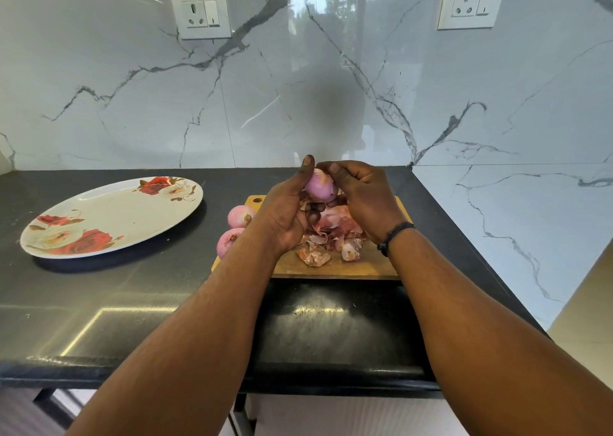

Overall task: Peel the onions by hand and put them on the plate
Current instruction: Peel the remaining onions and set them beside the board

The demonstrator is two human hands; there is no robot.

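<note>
I hold a pink-purple onion (320,187) above the wooden cutting board (335,265). My left hand (287,208) cups it from the left, thumb up along its side. My right hand (360,193) grips it from the right, fingertips curled onto its top. A heap of loose pink onion skins (331,236) lies on the board under my hands. Two more onions (240,216) (227,240) rest at the board's left edge, partly hidden by my left forearm. The white plate with red roses (112,216) sits to the left on the counter, with nothing on it.
The black counter (132,296) runs to a front edge near me. A marble-patterned wall (298,87) stands behind, and a side wall closes in on the right. Two wall sockets (200,12) (471,2) are set high on the back wall.
</note>
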